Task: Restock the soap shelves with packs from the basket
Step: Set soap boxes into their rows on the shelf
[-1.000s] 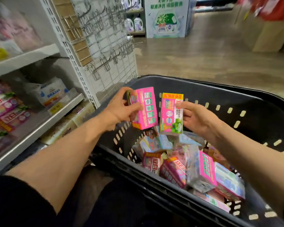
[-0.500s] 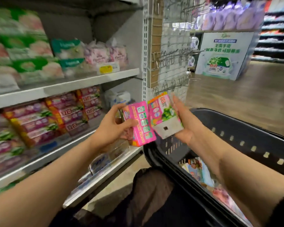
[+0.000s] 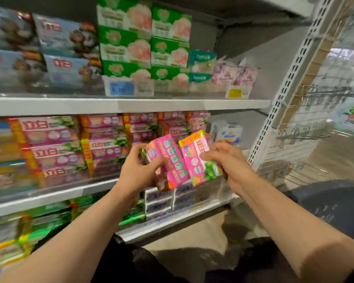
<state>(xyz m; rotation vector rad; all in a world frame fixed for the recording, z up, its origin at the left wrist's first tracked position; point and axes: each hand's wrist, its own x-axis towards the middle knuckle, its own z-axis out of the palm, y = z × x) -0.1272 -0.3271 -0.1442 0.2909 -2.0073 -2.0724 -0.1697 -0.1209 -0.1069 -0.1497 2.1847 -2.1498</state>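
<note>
Both hands are up at centre frame, each grasping 1 pack: the left hand [image 3: 138, 172] holds a pink pack [image 3: 169, 162], the right hand [image 3: 231, 160] a yellow-topped pack [image 3: 198, 160]. Their long axes tilt toward 11 o'clock. Beyond, at 10 o'clock, lies the matching pink row [image 3: 102, 144], likely nearer the left hand; the basket [image 3: 335, 203] sits at 4 o'clock.

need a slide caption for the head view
Left hand and right hand each hold a pink soap pack before the stocked shelf.
</note>
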